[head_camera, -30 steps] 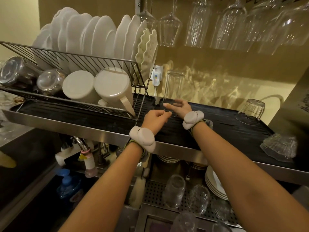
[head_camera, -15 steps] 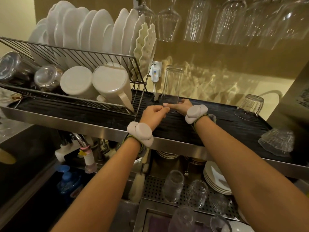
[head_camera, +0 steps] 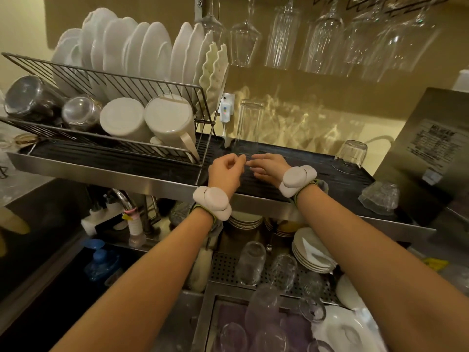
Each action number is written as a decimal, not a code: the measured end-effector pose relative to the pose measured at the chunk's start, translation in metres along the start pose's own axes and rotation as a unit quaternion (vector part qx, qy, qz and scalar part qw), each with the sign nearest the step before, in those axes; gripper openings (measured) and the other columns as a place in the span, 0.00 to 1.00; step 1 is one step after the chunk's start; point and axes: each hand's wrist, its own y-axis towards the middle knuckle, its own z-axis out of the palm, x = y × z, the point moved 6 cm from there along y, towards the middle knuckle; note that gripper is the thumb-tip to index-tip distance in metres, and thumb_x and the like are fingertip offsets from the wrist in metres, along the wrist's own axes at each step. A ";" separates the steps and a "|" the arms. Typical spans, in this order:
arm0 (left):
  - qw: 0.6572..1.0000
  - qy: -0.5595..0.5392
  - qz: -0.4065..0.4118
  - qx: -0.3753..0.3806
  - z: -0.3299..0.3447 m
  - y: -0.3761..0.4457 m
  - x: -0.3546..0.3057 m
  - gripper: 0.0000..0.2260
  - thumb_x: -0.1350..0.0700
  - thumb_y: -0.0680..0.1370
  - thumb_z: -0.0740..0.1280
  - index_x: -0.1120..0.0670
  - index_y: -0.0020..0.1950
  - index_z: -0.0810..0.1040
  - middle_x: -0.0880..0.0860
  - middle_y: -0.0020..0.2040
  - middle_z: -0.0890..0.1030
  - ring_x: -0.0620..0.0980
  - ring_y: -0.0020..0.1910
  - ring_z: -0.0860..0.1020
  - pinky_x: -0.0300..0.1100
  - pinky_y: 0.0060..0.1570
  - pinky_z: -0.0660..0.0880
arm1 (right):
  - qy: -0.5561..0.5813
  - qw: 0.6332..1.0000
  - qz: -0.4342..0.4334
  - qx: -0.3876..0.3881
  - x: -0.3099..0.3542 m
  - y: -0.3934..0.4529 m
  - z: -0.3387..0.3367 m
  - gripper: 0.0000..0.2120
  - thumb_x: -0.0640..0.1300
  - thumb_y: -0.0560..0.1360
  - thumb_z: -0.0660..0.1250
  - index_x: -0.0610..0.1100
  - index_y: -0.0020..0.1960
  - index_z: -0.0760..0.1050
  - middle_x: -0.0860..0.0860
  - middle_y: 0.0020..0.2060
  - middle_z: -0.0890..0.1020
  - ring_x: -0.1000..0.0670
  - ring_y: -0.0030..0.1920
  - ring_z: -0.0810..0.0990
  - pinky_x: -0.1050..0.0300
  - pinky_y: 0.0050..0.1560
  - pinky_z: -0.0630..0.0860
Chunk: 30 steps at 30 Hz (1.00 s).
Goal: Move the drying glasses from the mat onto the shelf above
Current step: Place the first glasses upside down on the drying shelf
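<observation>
Left hand (head_camera: 224,171) fingers curled, empty; right hand (head_camera: 269,166) fingers straight; tall glass (head_camera: 247,128) just beyond fingertips; label (head_camera: 431,143) text unreadable.

1. Open stretch of the black ribbed shelf (head_camera: 291,158) runs between the tall glass (head_camera: 248,125) and the upturned tumbler (head_camera: 351,154), plenty of room there.
2. Dish rack (head_camera: 121,118) walls off the left side.
3. Hanging stemware (head_camera: 317,34) crowds overhead.
4. A steel box (head_camera: 431,153) and a ribbed glass bowl (head_camera: 379,200) block the right end.
</observation>
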 end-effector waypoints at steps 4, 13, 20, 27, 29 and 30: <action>0.999 -0.007 -0.008 0.035 -0.005 -0.025 -0.006 0.17 0.55 0.78 0.63 0.55 0.30 0.68 0.52 0.25 0.67 0.47 0.22 0.65 0.37 0.23 0.64 | 0.057 0.998 -0.014 0.030 0.005 -0.044 0.015 0.15 0.33 0.77 0.61 0.36 0.62 0.75 0.39 0.56 0.80 0.47 0.48 0.81 0.54 0.55 0.79; 0.995 0.017 -0.061 0.083 -0.016 -0.089 0.004 0.13 0.53 0.79 0.60 0.57 0.37 0.75 0.54 0.27 0.75 0.44 0.21 0.71 0.32 0.20 0.66 | 0.084 0.994 -0.009 0.071 -0.035 -0.121 0.036 0.10 0.39 0.76 0.63 0.37 0.54 0.79 0.47 0.33 0.76 0.50 0.34 0.76 0.56 0.45 0.76; 0.981 0.058 -0.127 0.132 -0.012 -0.126 0.036 0.10 0.54 0.80 0.59 0.54 0.47 0.79 0.52 0.33 0.79 0.45 0.30 0.75 0.34 0.26 0.69 | 0.097 0.993 0.039 0.047 -0.082 -0.139 0.041 0.14 0.43 0.79 0.59 0.38 0.60 0.76 0.44 0.40 0.77 0.49 0.40 0.76 0.57 0.46 0.76; 0.964 0.058 -0.207 0.153 -0.015 -0.175 0.086 0.08 0.60 0.78 0.63 0.60 0.54 0.78 0.58 0.52 0.81 0.48 0.48 0.80 0.32 0.42 0.75 | 0.078 0.989 0.112 0.055 -0.159 -0.149 0.054 0.24 0.53 0.82 0.50 0.38 0.67 0.71 0.41 0.60 0.78 0.42 0.63 0.75 0.47 0.67 0.70; 0.957 0.084 -0.228 0.160 -0.018 -0.191 0.105 0.12 0.62 0.76 0.65 0.62 0.59 0.76 0.61 0.59 0.79 0.54 0.58 0.77 0.39 0.54 0.72 | 0.104 0.984 0.139 0.045 -0.185 -0.151 0.058 0.26 0.53 0.82 0.49 0.37 0.71 0.65 0.44 0.60 0.77 0.44 0.65 0.72 0.47 0.71 0.64; 0.952 0.093 -0.241 0.162 -0.019 -0.197 0.112 0.15 0.63 0.75 0.67 0.63 0.61 0.74 0.62 0.61 0.77 0.55 0.60 0.76 0.40 0.56 0.71 | 0.106 0.983 0.148 0.040 -0.196 -0.152 0.059 0.27 0.54 0.82 0.48 0.37 0.72 0.64 0.45 0.62 0.75 0.46 0.66 0.70 0.49 0.71 0.63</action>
